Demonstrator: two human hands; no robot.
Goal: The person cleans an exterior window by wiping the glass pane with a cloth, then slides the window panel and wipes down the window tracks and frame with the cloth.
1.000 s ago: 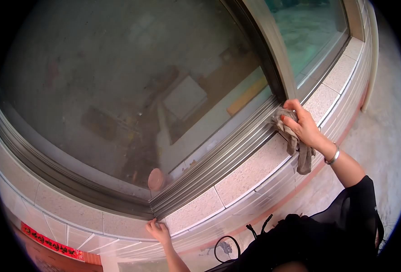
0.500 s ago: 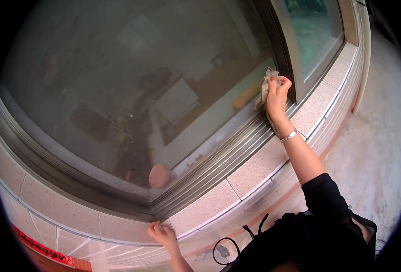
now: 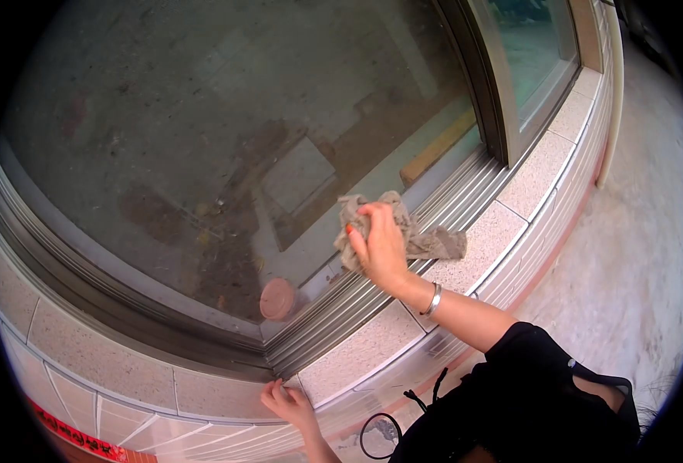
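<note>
My right hand [image 3: 384,251], with a silver bracelet at the wrist, is closed on a crumpled grey-brown rag [image 3: 440,244]. The rag is against the lower part of the window glass [image 3: 241,154], and its loose end hangs across the metal sliding track [image 3: 364,282] toward the sill. At the lower corner of the frame, my left hand [image 3: 287,403] rests on the speckled tile sill [image 3: 357,355]. Its fingers are apart and hold nothing. The palm side of the right hand is hidden by the rag.
A dark vertical window frame [image 3: 480,85] stands at upper right, beside a greenish pane [image 3: 530,54]. Behind the glass are a round pink object [image 3: 277,299] and a pale board [image 3: 299,176]. A pipe [image 3: 613,100] runs down the wall's right end. Red printed paper [image 3: 75,434] lies lower left.
My right hand has moved with the rag from beside the vertical frame down and left along the bottom of the glass. The rag is more spread out. My left hand stays near the corner.
</note>
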